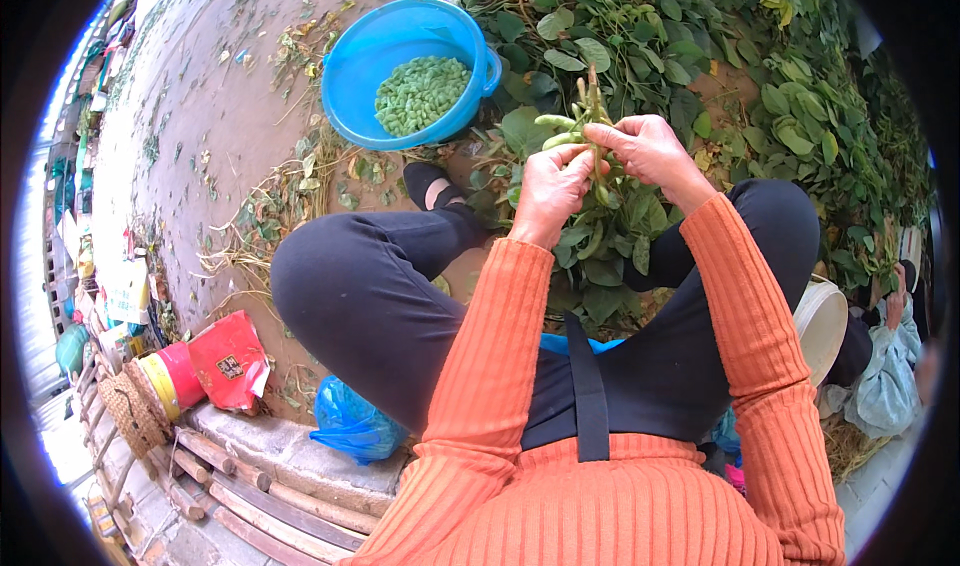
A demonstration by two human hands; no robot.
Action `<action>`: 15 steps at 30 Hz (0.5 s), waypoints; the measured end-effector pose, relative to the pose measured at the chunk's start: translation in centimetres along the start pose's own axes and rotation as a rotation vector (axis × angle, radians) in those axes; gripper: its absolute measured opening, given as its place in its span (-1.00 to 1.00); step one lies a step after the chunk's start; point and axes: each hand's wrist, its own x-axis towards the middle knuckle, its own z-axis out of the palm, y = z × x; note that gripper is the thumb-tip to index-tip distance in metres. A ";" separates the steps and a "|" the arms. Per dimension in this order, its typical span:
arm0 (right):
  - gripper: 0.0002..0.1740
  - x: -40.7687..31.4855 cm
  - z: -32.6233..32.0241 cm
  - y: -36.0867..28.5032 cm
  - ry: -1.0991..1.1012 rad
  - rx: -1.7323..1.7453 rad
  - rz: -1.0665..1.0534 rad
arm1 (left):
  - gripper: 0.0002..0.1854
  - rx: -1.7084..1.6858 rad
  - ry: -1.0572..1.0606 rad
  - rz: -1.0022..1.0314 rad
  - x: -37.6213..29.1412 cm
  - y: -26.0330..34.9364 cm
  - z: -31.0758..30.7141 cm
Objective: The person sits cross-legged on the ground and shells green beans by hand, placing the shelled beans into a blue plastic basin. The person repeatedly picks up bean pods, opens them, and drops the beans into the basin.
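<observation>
In front of my knees I hold a soybean stalk with several green pods on it. My right hand pinches the stalk between thumb and fingers. Just below and to the left, my left hand has its fingertips closed at the pods along the same stalk; exactly which piece they grip is partly hidden. Two plump pods stick out to the left above it. Beyond my left hand stands a blue plastic basin, holding a heap of shelled green soybeans.
Cut soybean plants spread ahead and to the right. A blue plastic bag lies by my left thigh, near wooden poles and a red bag. At right are a white bucket and another person's hand.
</observation>
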 end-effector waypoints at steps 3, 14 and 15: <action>-0.73 0.3 -0.4 0.6 -0.060 0.086 -0.011 | -0.75 -0.032 0.009 -0.031 -0.1 -0.2 0.0; -0.85 -0.4 -0.2 0.9 -0.074 0.320 -0.131 | -0.78 -0.169 0.001 -0.005 0.1 -0.1 -0.9; -0.85 -0.4 -0.2 0.9 -0.077 0.338 -0.125 | -0.80 -0.168 0.002 0.002 0.0 0.1 -0.8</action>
